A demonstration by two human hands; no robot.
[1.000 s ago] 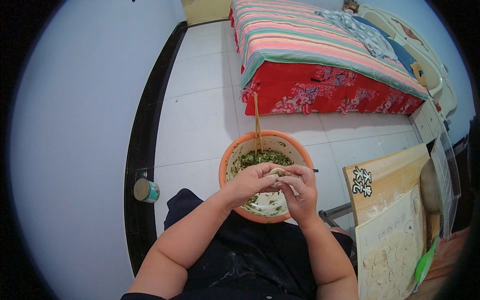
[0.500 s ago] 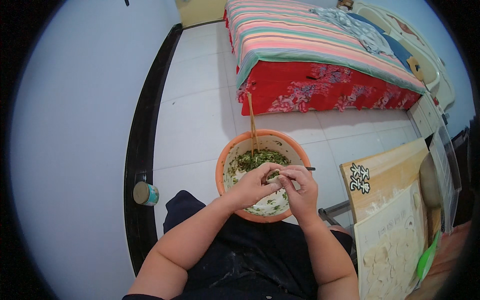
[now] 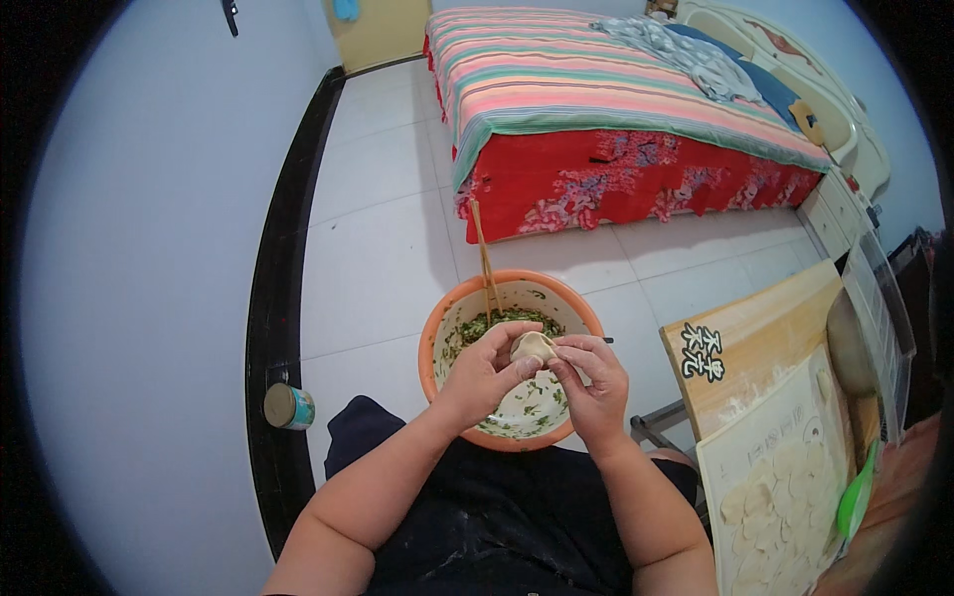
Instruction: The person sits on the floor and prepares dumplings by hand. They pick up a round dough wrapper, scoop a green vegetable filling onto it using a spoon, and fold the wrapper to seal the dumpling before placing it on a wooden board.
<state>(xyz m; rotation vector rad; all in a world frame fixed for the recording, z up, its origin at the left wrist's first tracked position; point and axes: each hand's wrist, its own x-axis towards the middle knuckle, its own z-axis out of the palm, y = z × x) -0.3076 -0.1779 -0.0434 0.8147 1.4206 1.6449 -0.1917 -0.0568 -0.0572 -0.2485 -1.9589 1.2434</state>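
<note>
A pale dumpling (image 3: pixel 534 347) is pinched between my two hands above the basin. My left hand (image 3: pixel 484 375) cups it from the left, the thumb along its lower edge. From the right, my right hand (image 3: pixel 593 387) presses the dough edge with thumb and forefinger. Below them stands a basin (image 3: pixel 428 350) with an orange rim and white inside, holding chopped green filling (image 3: pixel 477 330). Wooden chopsticks (image 3: pixel 482 248) lean upright in it. A short dark tip, perhaps a handle, pokes out behind my right hand; its rest is hidden.
On the right, a wooden board (image 3: pixel 760 303) and a white sheet (image 3: pixel 720 472) with several round dough wrappers (image 3: pixel 775 507). A green utensil (image 3: pixel 856 502) lies beside them. A lidded jar (image 3: pixel 288 406) stands by the left wall. Beyond the tiled floor is a bed (image 3: pixel 636 179).
The dough, earlier open with green filling showing, is now folded over into a rounded dumpling facing up. Both hands still hold it. The whole view has shifted slightly.
</note>
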